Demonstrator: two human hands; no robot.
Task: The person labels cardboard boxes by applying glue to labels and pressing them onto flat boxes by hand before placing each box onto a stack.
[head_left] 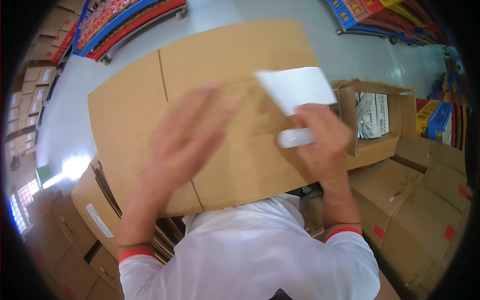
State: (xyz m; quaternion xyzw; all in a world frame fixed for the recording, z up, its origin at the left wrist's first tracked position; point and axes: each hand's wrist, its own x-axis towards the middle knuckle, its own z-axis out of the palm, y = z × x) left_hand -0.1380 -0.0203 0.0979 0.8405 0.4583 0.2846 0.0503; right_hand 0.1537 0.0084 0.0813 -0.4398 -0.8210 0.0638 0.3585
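A large flattened cardboard sheet with fold lines lies in front of me at waist height. Over its left part is my left hand, blurred by motion, its fingers stretched out and nothing visible in them; whether it touches the cardboard I cannot tell. My right hand is closed at the right side of the sheet. Between its thumb and fingers it pinches a white sheet of paper. The same hand also grips a white, round-ended tube, whose kind I cannot make out.
An open cardboard box with printed papers inside stands to the right. Closed cartons are stacked below it. More folded cardboard leans at left. Coloured crates on wheeled bases stand beyond on the floor.
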